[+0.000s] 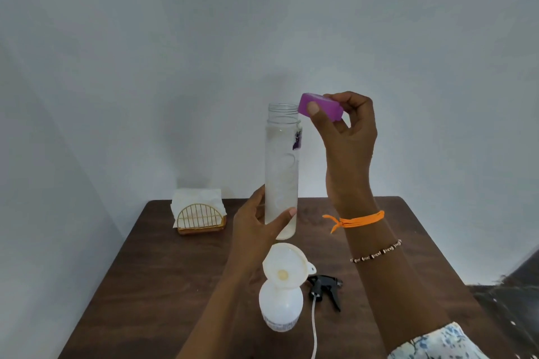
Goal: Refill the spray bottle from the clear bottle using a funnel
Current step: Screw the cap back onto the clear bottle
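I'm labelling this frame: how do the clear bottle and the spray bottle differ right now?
The clear bottle is tall, narrow and see-through; the spray bottle is short, rounded and opaque white. The clear bottle is held up off the table by the left hand; the spray bottle stands on it. The clear bottle's mouth is bare; the spray bottle's carries a funnel. Both are upright and uncapped.

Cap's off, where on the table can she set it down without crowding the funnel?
Bare wood lies on the table's right side, beyond the right hand holding the purple cap; also front-left, below the napkin holder. It is crowded in the middle: funnel on the spray bottle, trigger head beside it.
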Demonstrator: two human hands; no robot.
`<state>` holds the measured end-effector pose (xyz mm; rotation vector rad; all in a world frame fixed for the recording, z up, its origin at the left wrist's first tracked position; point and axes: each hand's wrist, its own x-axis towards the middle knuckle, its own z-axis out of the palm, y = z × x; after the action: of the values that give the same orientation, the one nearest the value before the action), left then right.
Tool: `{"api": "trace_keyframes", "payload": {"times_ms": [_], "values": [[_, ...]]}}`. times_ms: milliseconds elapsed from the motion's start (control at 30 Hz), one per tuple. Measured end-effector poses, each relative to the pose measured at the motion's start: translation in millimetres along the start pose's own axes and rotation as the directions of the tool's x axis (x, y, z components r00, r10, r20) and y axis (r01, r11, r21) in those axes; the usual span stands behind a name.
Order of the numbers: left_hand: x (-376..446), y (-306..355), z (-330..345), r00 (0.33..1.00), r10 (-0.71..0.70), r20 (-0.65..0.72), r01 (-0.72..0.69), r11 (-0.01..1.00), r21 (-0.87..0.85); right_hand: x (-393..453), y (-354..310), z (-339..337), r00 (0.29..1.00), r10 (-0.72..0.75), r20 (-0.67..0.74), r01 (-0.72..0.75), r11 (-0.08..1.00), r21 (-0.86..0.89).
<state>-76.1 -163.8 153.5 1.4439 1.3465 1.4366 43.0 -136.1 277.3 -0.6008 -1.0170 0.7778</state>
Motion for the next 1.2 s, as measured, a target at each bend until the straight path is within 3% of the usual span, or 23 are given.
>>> {"api": "trace_keyframes", "payload": {"times_ms": [200, 400, 567, 833, 967, 1200], "values": [[-4.1, 0.9, -0.7, 0.999, 0.036, 0.009, -0.036, 0.999, 0.032, 3.7, 8.1, 4.5, 0.999, -0.04, 0.026, 0.04, 0.999, -0.008], [-1.3, 2.9, -2.3, 0.996, 0.083, 0.025, -0.085, 0.992, 0.091, 8.2, 9.1, 2.1, 0.966, 0.045, 0.254, 0.007, 0.98, -0.2], [4.2, 8.4, -6.9, 0.997, 0.046, 0.064, -0.052, 0.994, 0.094, 19.0, -0.2, -3.2, 0.938, 0.085, 0.336, -0.013, 0.977, -0.213], [0.1, 11.4, -18.9, 0.978, 0.002, 0.208, 0.015, 0.997, -0.078, 31.8, -2.5, -14.2, 0.811, 0.18, 0.556, -0.116, 0.982, -0.149], [-0.8, 10.3, -15.9, 0.986, 0.005, 0.165, 0.007, 0.997, -0.072, 31.4, -2.8, -14.8, 0.812, 0.178, 0.557, -0.117, 0.983, -0.143], [-2.1, 11.1, -9.8, 0.996, 0.044, 0.081, -0.044, 0.999, 0.002, 24.4, -8.2, -5.7, 0.893, 0.133, 0.431, 0.012, 0.948, -0.317]]}}
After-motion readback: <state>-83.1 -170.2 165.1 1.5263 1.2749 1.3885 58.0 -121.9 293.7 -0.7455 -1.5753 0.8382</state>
